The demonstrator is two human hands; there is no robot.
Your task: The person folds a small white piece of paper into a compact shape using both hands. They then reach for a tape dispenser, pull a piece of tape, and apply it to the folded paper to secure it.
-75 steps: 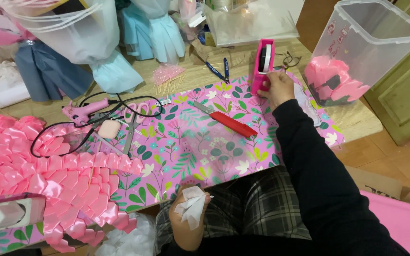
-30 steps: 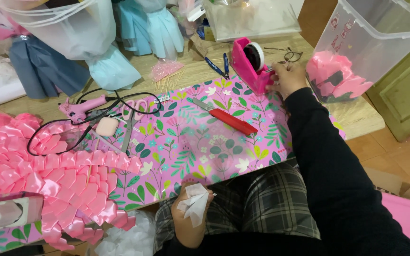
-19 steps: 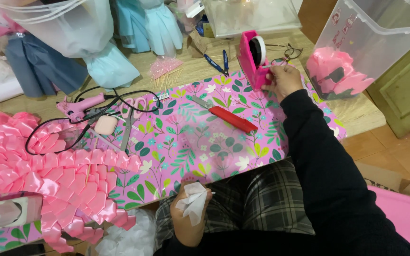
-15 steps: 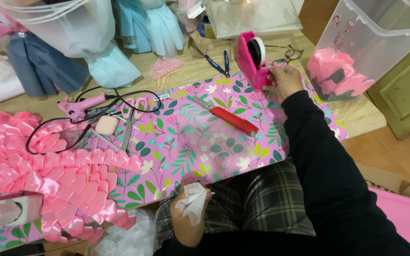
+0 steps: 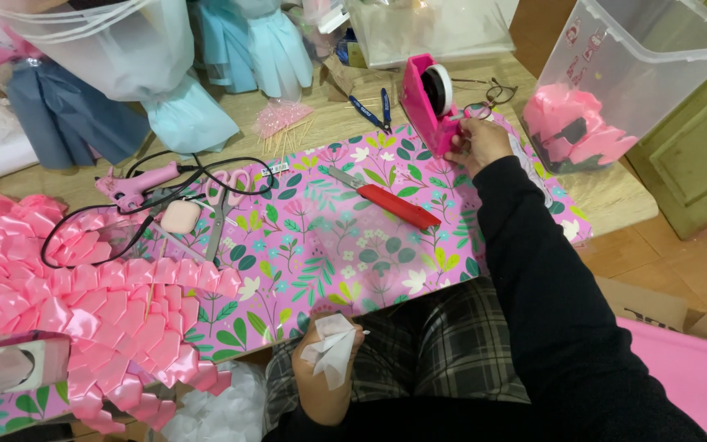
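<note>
Right hand (image 5: 478,141) grips the pink tape dispenser's (image 5: 430,100) front, dispenser just beyond.

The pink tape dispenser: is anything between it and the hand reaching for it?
No. The right hand is already touching the front end of the pink tape dispenser; nothing sits between them. The red-handled knife lies nearer the person, off to the side.
</note>
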